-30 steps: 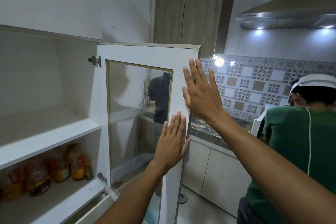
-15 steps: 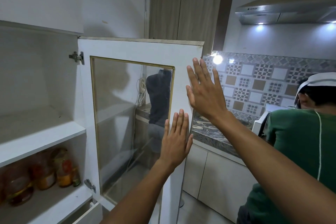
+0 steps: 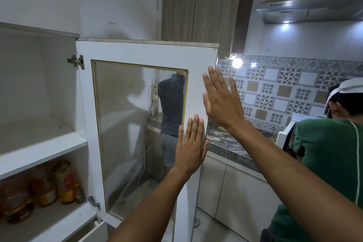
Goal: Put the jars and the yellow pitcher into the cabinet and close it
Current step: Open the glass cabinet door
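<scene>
Flatly, left hand (image 3: 191, 147) on glass-paned door (image 3: 149, 51)

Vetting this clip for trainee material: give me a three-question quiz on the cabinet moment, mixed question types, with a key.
1. True or false: the cabinet door is fully shut.
2. Where do the jars stand? A) upper shelf B) lower shelf C) counter
3. Fill in: at the door's free edge, the fingers of the left hand and right hand are ____ (straight or curled).
Key: 1 false, it stands open; 2 B; 3 straight.
</scene>
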